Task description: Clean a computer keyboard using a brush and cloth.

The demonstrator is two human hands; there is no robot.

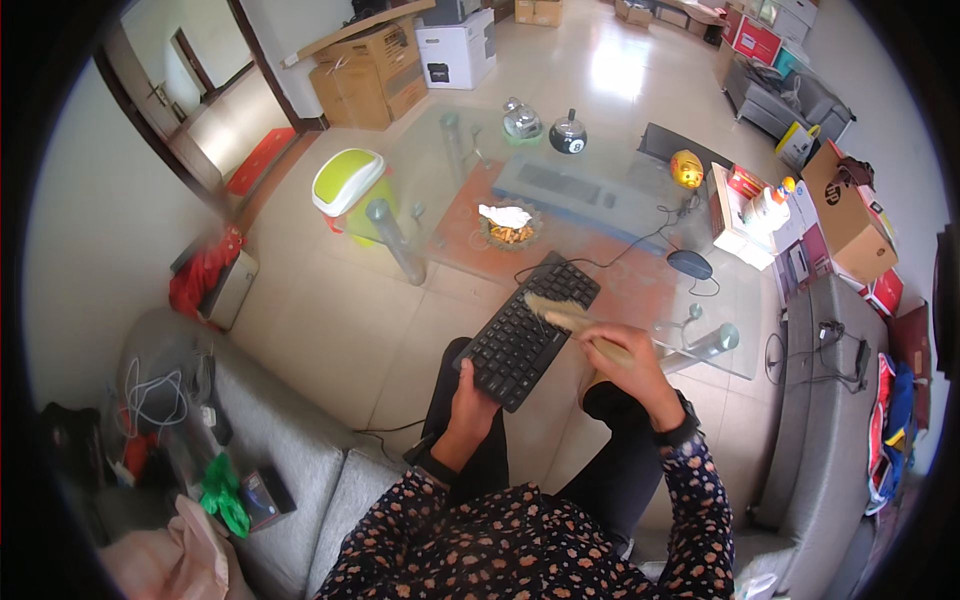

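A black computer keyboard [517, 346] slants away from me, its near end above my lap and its far end over the edge of the glass table [480, 271]. My left hand [470, 409] grips the near left corner, thumb on top and the other fingers hidden underneath. In my right hand [626, 360] is a brush with a wooden handle [568, 318] and pale bristles [541, 306]. The bristles lie over the keys in the upper middle part of the keyboard; whether they touch is hard to tell.
On the table are a glass ashtray [511, 234] full of cigarette butts with a white tissue, a black mouse [690, 264], a gold piggy bank [686, 169] and an eight-ball container [568, 136]. A green-lidded bin [349, 180] stands left. Grey sofas [277, 442] flank me.
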